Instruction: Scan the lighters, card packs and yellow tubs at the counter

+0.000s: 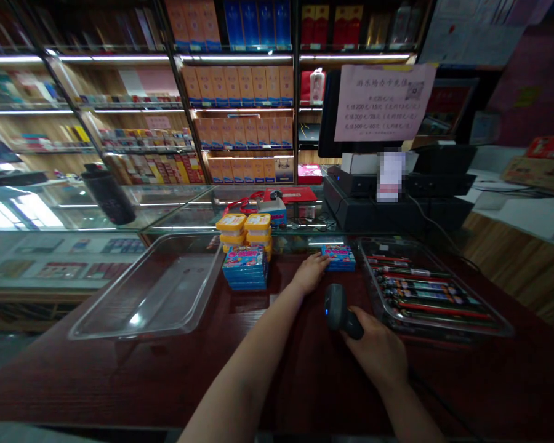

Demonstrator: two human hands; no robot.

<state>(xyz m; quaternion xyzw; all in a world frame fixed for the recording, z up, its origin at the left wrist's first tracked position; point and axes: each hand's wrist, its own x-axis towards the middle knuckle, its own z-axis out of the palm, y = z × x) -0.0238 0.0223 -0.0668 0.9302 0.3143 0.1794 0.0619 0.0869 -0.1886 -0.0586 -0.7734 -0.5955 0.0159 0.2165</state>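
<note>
My right hand (381, 351) is closed round the grip of a dark handheld barcode scanner (339, 309), whose head points toward the far side of the dark red counter (120, 381). My left hand (310, 272) reaches forward and rests its fingers on a small blue packet (339, 257) lying flat on the counter; the fingers look loosely curled on its near edge. To the left stands a stack of similar blue packets (245, 267), with yellow-lidded tubs (244, 229) stacked behind it.
An empty clear plastic tray (120, 307) lies at the left. A second clear tray (489, 323) holding several long red sticks lies at the right. Behind stand a black till with a monitor (397, 209), a glass display case (96, 209) and lit shelves of boxes.
</note>
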